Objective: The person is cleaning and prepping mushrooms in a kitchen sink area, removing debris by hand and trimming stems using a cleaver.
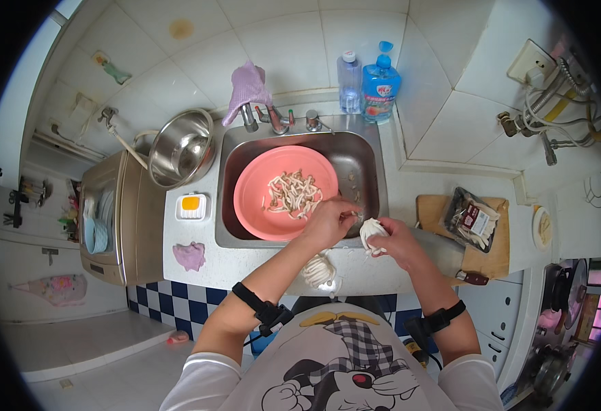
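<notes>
My right hand (397, 239) grips a cluster of white mushrooms (372, 235) at the sink's front right corner. My left hand (331, 220) is just left of it, over the sink (354, 164), with thumb and fingertips close together; whether they pinch a small piece cannot be told. Below my left wrist sits a pink plastic basin (251, 177) in the sink, with loose thin mushrooms (293, 191) in it. Another bunch of pale mushrooms (319, 270) lies on the counter's front edge, under my left forearm. Small scraps lie on the sink floor.
At right, a wooden cutting board (500, 226) bears a packaged mushroom tray (472, 220) and a cleaver (441, 246). A steel bowl (182, 149), a white sponge tray (192, 207) and a purple cloth (189, 256) are left of the sink. Bottles (381, 92) and a faucet (278, 122) stand behind.
</notes>
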`<state>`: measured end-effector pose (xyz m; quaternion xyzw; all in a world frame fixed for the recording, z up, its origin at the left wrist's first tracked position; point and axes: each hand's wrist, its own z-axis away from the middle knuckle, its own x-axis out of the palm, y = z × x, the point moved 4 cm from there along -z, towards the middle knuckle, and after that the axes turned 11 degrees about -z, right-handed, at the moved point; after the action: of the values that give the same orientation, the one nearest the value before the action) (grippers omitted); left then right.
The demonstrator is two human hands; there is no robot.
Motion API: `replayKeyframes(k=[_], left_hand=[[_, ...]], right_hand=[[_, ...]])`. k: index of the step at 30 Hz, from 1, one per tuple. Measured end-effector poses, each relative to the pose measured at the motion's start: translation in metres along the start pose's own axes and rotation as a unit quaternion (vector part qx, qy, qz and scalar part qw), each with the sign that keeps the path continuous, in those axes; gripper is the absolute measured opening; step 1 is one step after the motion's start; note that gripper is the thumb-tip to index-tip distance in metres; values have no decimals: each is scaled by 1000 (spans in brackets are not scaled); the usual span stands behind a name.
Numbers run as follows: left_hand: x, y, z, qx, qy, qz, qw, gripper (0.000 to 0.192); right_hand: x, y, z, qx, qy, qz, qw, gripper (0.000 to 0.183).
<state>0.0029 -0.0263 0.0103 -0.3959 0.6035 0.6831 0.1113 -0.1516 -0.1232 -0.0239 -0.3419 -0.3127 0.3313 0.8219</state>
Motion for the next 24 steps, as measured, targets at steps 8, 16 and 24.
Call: replayKeyframes(k=[8,16,24], left_hand=[[11,18,-2,-32,-61,95,993,21],[18,-20,-7,-109,-51,168,978,22],[11,-7,5,-192,-59,198,959,32]], right_hand=[[0,-14,2,-103,11,90,990,37],[4,-21,4,-164,-10,118,979,38],[4,-18,5,-265,84,140,950,41]])
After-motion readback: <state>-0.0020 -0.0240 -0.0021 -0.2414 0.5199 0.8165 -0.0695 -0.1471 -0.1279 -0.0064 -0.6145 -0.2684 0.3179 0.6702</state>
